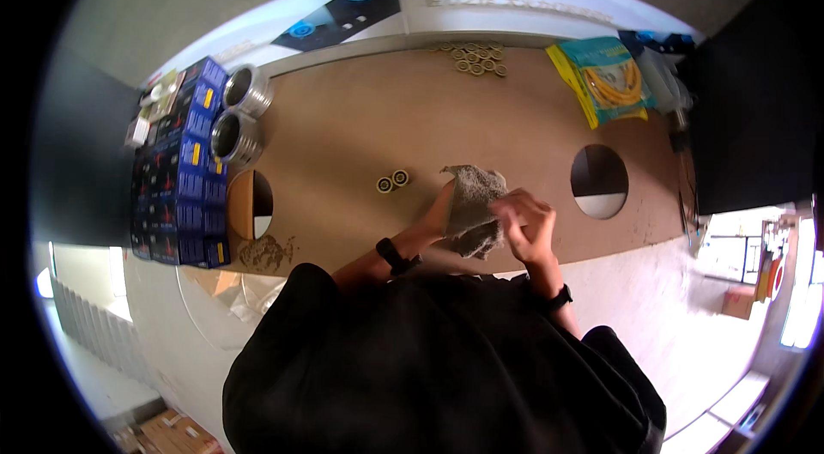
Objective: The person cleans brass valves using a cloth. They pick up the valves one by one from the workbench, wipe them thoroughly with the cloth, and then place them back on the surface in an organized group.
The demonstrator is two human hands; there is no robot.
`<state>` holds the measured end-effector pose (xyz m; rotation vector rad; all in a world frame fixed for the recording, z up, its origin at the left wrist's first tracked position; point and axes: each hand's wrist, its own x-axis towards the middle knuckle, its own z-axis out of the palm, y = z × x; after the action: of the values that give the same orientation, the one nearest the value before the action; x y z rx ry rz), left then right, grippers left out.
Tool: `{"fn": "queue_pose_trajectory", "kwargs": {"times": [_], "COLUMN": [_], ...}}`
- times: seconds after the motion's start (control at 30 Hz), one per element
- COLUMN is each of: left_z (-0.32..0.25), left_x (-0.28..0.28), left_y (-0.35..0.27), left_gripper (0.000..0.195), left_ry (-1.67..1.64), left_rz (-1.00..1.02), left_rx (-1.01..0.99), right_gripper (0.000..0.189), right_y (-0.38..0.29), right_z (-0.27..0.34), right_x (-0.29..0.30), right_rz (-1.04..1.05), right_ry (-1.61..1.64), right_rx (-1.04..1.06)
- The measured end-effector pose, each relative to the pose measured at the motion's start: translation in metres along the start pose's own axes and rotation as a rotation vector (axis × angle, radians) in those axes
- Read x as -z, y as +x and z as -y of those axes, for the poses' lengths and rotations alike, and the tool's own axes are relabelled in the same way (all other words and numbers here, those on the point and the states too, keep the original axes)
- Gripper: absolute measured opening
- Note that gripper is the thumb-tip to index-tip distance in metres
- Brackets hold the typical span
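Note:
A grey terry cloth (475, 196) hangs bunched above the brown tabletop, in front of my body. My left hand (444, 202) is at the cloth's left side and holds it, its fingers hidden by the fabric. At the right edge of the cloth is my right hand (531, 222), blurred, with bent fingers; whether it pinches the fabric is unclear. Two small round brass-coloured parts with dark centres, one of them a ring-shaped part (384, 185), lie side by side on the table, left of the cloth.
Several similar brass-coloured round parts (476, 58) stand grouped at the back. Stacked blue boxes (177, 196) and two open metal cylinders (237, 137) line the left side. A teal-yellow bag with a yellow hose (608, 80) lies back right. The tabletop (335, 113) has two round cutouts.

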<state>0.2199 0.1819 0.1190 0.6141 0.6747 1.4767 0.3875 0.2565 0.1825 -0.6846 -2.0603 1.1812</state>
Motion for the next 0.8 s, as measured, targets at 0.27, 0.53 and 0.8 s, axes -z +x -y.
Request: {"fn": "queue_pose_trajectory", "kwargs": {"times": [0.27,0.53,0.8], "left_z": [-0.013,-0.037,-0.027], "left_x": [-0.006,-0.003,-0.001], "left_y": [-0.036,-0.058,-0.049], "left_gripper": [0.047,0.033,0.030], "left_ry": [1.191,0.987,0.890], "left_rz": [-0.030,-0.028,-0.318], "left_rx": [-0.318,-0.256,-0.184], "right_gripper": [0.024,0.031,0.028], "right_y": [-0.002,-0.011,-0.006], "right_z": [-0.022,-0.024,-0.012], "right_x": [-0.030,-0.034,-0.048], "right_rz": [0.255,0.287,0.093], "right_ry": [0.229,0.691,0.363], "right_rx": [-0.485,-0.411,-0.366]}}
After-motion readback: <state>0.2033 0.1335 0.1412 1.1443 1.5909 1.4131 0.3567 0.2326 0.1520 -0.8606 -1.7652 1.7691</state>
